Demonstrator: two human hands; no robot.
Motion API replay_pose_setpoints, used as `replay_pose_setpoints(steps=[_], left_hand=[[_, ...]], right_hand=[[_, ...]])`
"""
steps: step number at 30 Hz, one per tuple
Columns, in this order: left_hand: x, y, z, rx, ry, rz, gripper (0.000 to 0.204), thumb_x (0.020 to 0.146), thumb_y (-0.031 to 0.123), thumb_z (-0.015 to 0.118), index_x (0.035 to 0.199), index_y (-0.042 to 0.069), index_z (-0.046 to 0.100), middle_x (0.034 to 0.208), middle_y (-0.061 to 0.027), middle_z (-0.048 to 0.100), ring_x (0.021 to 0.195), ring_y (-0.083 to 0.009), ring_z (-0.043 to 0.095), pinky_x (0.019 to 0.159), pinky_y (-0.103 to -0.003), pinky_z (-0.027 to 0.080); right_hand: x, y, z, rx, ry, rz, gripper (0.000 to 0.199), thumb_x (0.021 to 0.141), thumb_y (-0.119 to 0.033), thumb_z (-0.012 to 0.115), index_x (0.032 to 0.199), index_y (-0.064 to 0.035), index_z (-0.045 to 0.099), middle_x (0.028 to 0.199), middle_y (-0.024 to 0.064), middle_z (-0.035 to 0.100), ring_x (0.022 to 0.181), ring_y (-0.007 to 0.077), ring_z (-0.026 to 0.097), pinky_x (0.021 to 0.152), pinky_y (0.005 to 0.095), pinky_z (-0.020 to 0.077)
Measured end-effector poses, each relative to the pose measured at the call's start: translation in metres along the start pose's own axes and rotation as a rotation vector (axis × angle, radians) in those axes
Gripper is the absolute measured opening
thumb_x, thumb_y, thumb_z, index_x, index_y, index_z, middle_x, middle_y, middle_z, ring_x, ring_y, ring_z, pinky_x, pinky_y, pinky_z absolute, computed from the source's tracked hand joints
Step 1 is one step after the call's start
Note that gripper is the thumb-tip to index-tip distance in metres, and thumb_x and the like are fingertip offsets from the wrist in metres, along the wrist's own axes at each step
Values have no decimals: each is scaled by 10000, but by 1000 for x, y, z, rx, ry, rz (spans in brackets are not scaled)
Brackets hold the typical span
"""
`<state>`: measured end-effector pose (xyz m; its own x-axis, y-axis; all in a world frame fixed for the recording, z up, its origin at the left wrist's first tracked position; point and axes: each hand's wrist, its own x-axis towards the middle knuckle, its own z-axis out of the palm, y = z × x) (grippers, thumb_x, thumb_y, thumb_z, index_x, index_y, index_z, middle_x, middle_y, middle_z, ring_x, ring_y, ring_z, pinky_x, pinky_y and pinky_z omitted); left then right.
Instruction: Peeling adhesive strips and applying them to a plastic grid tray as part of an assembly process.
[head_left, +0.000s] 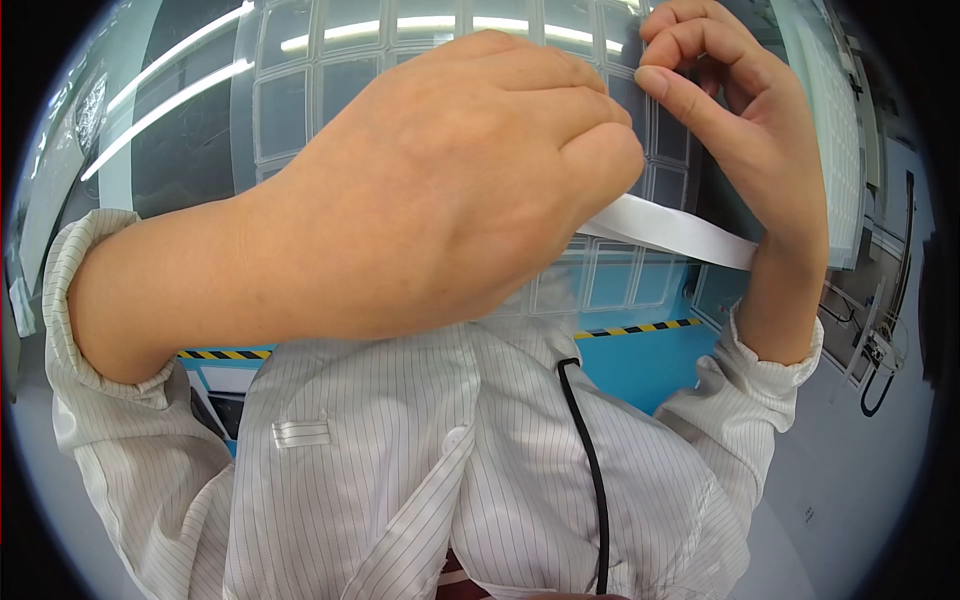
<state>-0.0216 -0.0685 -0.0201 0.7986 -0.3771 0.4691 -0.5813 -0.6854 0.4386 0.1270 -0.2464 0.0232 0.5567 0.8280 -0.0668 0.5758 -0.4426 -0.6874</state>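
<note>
Our left hand [470, 180] curls, its hold hidden; our right hand [735, 115] half-curls, hold unclear. We judge work unfinished: white strip [675, 230] loose above clear compartmented tray [281, 112].

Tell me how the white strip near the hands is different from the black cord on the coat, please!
The white strip is pale and looks wide and flat, while the black cord is dark and thin.
The white strip runs sideways between the left hand and the right wrist, but the black cord hangs down the front of the striped coat.
Both are long and narrow.
</note>
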Motion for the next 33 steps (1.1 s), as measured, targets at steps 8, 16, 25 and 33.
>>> replay_pose_setpoints(steps=[8,16,25,33], left_hand=[[1,-5,12,-11,287,133,124,740,62,646,774,18,536,780,-138,600,848,-308,633,795,-406,517],[1,-2,12,-14,249,125,127,743,60,648,779,18,534,792,-136,601,853,-308,635,790,-408,520],[7,1,12,-2,198,95,129,751,44,658,807,13,545,849,-142,619,889,-318,642,802,-411,525],[8,5,11,0,143,64,135,758,30,666,832,9,556,900,-148,634,921,-326,648,813,-414,530]], right_hand=[[0,-10,-1,-27,41,-38,108,845,-38,784,836,-17,678,940,12,613,726,64,487,637,212,389],[2,-10,-1,-80,39,-25,124,843,-50,790,831,-9,674,938,19,626,708,65,486,625,214,386],[-2,27,-3,60,-3,-148,106,939,-77,708,895,13,671,1047,79,599,913,127,526,826,237,430],[-8,-1,0,240,-6,32,92,960,-66,674,921,9,636,1041,65,572,898,103,510,801,222,421]])
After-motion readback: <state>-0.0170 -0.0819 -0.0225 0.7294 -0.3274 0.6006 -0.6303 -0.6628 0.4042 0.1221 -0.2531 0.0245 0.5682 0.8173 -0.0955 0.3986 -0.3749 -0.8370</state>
